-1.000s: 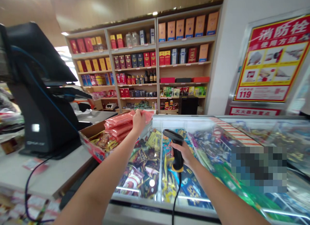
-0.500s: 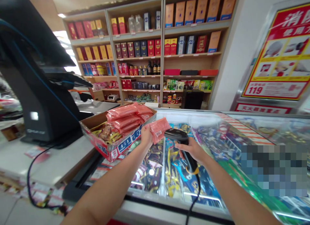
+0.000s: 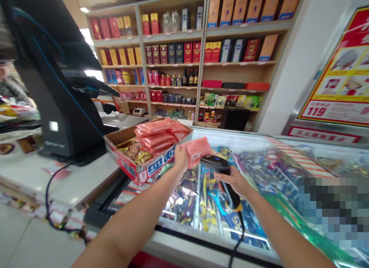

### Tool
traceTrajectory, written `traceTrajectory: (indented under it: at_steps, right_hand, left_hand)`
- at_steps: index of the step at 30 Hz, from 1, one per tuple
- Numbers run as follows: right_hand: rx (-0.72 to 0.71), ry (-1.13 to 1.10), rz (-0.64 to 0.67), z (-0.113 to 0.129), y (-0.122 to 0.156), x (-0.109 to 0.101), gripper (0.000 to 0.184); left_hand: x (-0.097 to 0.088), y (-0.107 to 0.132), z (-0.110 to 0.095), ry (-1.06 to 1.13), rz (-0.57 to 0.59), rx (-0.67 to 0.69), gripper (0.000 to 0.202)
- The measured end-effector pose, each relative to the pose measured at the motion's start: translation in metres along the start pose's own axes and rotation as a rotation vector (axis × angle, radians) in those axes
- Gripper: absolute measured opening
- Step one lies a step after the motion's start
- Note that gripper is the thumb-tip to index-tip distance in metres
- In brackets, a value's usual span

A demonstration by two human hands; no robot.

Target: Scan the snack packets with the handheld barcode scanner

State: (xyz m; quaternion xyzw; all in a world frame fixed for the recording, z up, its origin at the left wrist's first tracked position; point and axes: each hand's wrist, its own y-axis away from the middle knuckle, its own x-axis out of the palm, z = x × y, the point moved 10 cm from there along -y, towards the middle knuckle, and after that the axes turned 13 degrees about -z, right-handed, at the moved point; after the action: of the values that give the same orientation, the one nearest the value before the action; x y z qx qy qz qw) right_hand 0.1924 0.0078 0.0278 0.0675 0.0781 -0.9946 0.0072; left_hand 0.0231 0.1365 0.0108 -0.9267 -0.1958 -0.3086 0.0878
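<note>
My left hand (image 3: 181,158) pinches a pink plastic packet (image 3: 198,149) by its left end, with the barcode label facing me. In my right hand (image 3: 235,181) is a black barcode scanner (image 3: 217,164), its head just right of the packet and its cable hanging down. Both are held above the glass top of a chest freezer (image 3: 178,210). Just left of the packet, an open cardboard box (image 3: 138,175) contains stacked pink packets (image 3: 157,135) and several brown-and-gold packs (image 3: 134,152).
At left a black monitor on a stand (image 3: 66,122) rises from a white counter (image 3: 66,187), with a black cable hanging off its front. Shelves (image 3: 201,62) of boxes and bottles line the back wall. A red-and-yellow poster (image 3: 340,75) hangs at right.
The whole view has shifted, so the scene sits farther right. My left hand still holds the pink packet, and my right hand still grips the scanner close beside it.
</note>
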Motion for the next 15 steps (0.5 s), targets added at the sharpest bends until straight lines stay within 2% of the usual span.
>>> traceTrajectory:
  at_steps: [4, 7, 11, 15]
  right_hand:
    - [0.013, -0.021, -0.026, 0.001, 0.001, 0.0, 0.024]
    - [0.021, -0.109, -0.092, 0.006, -0.001, -0.009, 0.025]
    - [-0.007, -0.26, -0.318, 0.016, -0.007, -0.044, 0.03]
    - [-0.084, -0.408, -0.532, 0.024, -0.008, -0.08, 0.032]
  left_hand:
    - [-0.003, -0.002, 0.001, 0.004, -0.017, -0.001, 0.028]
    - [-0.003, -0.001, 0.009, -0.007, -0.01, -0.051, 0.026]
    - [0.005, 0.005, 0.031, -0.012, 0.017, -0.168, 0.018]
    - [0.03, 0.017, 0.068, -0.049, 0.031, -0.348, 0.004]
